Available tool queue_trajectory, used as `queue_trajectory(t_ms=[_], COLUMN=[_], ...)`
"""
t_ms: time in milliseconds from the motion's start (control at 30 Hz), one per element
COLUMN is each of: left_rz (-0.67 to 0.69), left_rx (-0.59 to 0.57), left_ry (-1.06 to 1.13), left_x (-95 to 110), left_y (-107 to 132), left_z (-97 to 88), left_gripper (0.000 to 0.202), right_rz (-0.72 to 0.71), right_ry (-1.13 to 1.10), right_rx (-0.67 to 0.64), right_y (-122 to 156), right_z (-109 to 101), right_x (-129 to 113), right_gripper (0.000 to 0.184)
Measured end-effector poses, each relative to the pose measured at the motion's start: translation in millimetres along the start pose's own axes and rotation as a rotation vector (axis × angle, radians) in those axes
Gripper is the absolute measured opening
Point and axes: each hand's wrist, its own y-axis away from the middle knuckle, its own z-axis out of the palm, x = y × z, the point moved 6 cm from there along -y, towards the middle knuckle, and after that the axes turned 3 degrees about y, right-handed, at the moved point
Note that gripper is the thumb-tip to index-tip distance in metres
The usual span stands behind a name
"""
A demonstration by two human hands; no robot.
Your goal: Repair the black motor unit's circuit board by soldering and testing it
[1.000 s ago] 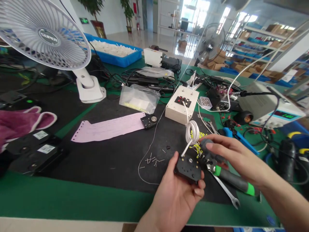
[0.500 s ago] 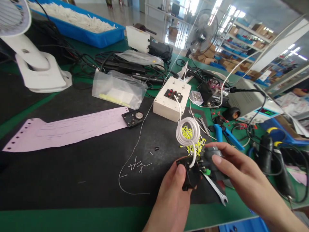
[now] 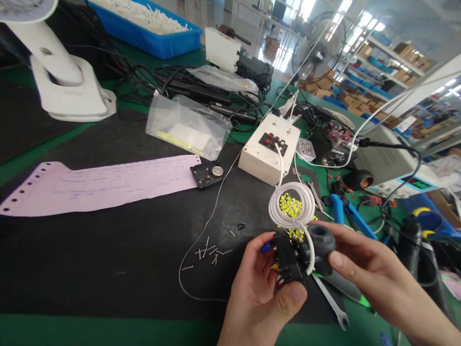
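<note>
Matte blk mat (image 3: 108, 250) under all. Glossy white cable coil (image 3: 276, 212) runs to boxy blk plastic module (image 3: 288, 263), held above mat's near edge: L hand (image 3: 259, 288) closed round it, thumb underneath. R hand (image 3: 363, 269) pinches round ribbed grey cap (image 3: 320, 239) against it. Prob. mid-fitting; next move needs steady grip, cable slack. Tiny yellow bits (image 3: 290, 204) behind.

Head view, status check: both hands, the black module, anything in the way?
Left hand gripping black module. Right hand holding grey fitting beside it. White cable coiled just behind; wrench lying beneath hands.
</note>
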Motion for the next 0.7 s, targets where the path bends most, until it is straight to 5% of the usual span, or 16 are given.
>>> queue_trajectory(t_ms=[700], left_rz=[-0.015], left_rx=[0.054], left_ry=[0.002], left_x=[8.9], left_y=[0.9], left_z=[-1.9], left_gripper=[0.073], right_rz=[-0.037], right_ry=[0.049], right_rx=[0.138], right_y=[-10.2], right_z=[5.5], right_x=[-9.2], right_gripper=[0.039])
